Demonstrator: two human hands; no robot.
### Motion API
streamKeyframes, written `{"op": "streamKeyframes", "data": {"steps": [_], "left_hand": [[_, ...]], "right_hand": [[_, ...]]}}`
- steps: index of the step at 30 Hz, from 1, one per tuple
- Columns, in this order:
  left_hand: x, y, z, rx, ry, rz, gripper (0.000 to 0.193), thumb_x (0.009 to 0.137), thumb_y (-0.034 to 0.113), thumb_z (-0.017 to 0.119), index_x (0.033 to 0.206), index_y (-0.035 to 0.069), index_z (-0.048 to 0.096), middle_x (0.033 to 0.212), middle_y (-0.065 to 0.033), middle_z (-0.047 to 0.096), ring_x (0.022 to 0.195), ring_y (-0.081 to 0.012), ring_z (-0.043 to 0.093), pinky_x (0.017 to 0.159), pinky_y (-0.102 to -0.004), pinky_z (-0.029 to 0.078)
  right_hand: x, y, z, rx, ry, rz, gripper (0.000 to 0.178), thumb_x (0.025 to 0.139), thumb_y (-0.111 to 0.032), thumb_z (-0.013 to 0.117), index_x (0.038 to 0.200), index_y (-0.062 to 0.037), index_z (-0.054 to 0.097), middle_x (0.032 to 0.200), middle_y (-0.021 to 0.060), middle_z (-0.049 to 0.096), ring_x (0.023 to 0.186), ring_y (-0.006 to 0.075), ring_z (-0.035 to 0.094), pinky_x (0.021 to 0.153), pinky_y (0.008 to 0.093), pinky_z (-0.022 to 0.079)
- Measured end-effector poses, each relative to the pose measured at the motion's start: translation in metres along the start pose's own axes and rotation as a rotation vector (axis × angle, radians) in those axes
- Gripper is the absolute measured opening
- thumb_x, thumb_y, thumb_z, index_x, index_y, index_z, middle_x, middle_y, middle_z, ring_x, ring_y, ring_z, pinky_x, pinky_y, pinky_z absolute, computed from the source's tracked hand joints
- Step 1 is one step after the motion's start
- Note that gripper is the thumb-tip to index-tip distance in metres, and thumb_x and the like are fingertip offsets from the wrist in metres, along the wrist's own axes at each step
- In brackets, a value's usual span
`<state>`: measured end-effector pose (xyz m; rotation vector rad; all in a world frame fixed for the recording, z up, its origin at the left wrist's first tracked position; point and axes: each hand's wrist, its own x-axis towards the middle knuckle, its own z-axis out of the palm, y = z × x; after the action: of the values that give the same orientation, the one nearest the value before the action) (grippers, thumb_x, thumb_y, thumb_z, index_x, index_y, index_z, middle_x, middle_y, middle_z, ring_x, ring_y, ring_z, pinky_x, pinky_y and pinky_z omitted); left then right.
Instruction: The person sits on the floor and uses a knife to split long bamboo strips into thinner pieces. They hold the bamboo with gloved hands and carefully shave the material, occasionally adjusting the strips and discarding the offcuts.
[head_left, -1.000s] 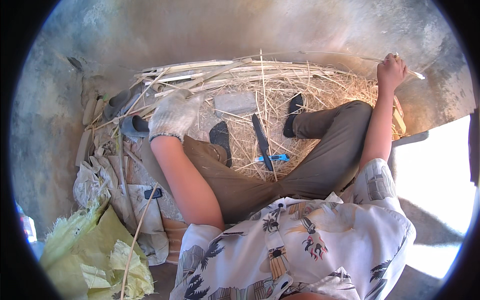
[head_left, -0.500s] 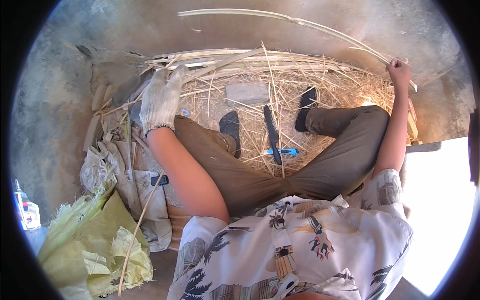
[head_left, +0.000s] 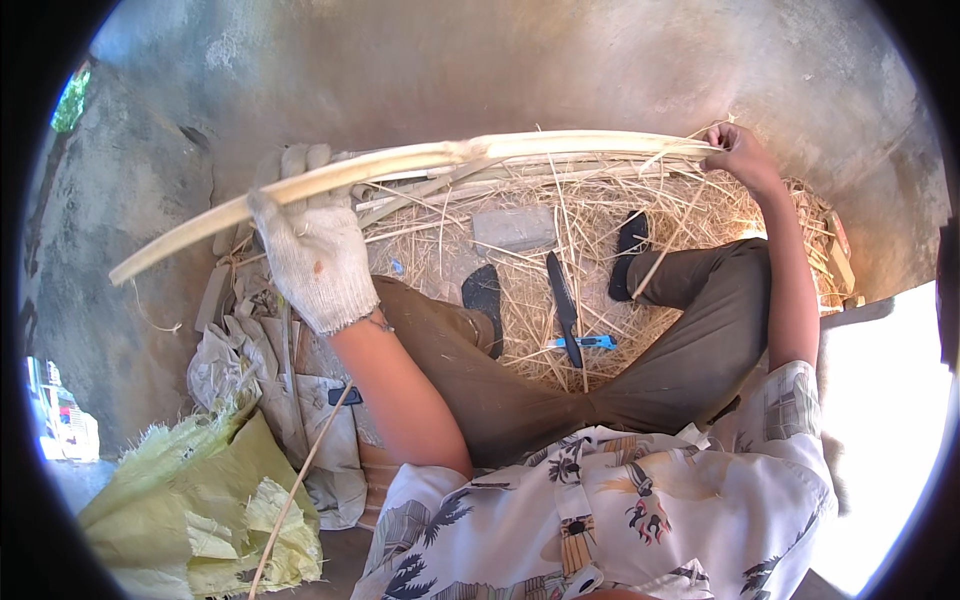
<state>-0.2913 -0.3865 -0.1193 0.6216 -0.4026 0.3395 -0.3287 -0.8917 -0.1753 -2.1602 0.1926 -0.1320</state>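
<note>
A long, pale bamboo strip with a node near its middle spans from left to right in front of me. My left hand, in a cream knitted glove, holds it toward its left part. The strip crosses the palm, with the thumb in front and the fingertips showing past its far edge. Bare, my right hand pinches the strip's right end, where thin slivers stick out. Between my legs lie a dark-bladed knife and a blue utility knife, crossing each other on the shavings.
Straw-like shavings cover the floor around my feet. A grey block lies among them, and more bamboo strips rest along the wall. A yellow-green woven sack and pale cloth lie at my left.
The bamboo strip has come down and to the left. My gloved left hand, which was apart from it, now holds it. My right hand has shifted left, and the view has tilted slightly.
</note>
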Motion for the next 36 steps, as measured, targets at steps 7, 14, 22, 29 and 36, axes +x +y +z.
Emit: {"op": "streamKeyframes", "data": {"steps": [7,14,22,29,36], "left_hand": [[0.013,0.002,-0.046,-0.211,0.356,0.145,0.025,0.103,0.03,0.048,0.1,0.006,0.048,0.091,-0.0073,0.051,0.088,-0.0242,0.051,0.091,-0.049,0.046],[0.012,0.022,-0.081,0.013,0.38,0.29,0.032,0.105,0.038,0.044,0.1,0.007,0.05,0.086,-0.0069,0.051,0.085,-0.022,0.052,0.084,-0.0453,0.048],[0.007,0.015,-0.037,0.425,0.65,0.374,0.049,0.102,0.045,0.045,0.12,0.0,0.047,0.112,-0.0162,0.05,0.102,-0.0302,0.056,0.095,-0.0464,0.049],[0.009,0.018,-0.045,0.357,0.614,0.346,0.043,0.101,0.038,0.049,0.124,0.002,0.045,0.113,-0.0154,0.047,0.109,-0.0321,0.051,0.102,-0.0519,0.045],[0.013,0.017,-0.061,0.121,0.646,0.238,0.041,0.099,0.039,0.056,0.121,0.004,0.047,0.106,-0.0103,0.047,0.099,-0.0229,0.05,0.094,-0.0422,0.047]], "right_hand": [[0.003,-0.009,0.024,-0.359,0.189,-0.179,0.035,0.078,-0.024,0.081,0.097,-0.0045,0.059,0.085,0.001,0.058,0.08,0.01,0.054,0.072,0.0265,0.046],[0.014,0.025,-0.014,-0.31,0.06,0.136,0.042,0.092,-0.045,0.063,0.085,-0.0045,0.067,0.072,0.0027,0.062,0.066,0.0111,0.06,0.06,0.0264,0.048],[0.022,0.067,-0.047,-0.265,0.396,0.163,0.035,0.097,-0.04,0.054,0.099,-0.0079,0.07,0.075,0.0024,0.065,0.062,0.0115,0.063,0.05,0.0274,0.048],[0.026,0.065,-0.045,-0.178,0.432,0.168,0.034,0.1,-0.038,0.053,0.11,-0.0092,0.068,0.077,0.0007,0.064,0.061,0.0094,0.063,0.047,0.0237,0.044],[0.028,0.065,-0.039,-0.273,0.38,0.066,0.033,0.099,-0.037,0.057,0.11,-0.0086,0.068,0.059,-0.0007,0.052,0.048,0.0079,0.05,0.045,0.0256,0.039]]}}
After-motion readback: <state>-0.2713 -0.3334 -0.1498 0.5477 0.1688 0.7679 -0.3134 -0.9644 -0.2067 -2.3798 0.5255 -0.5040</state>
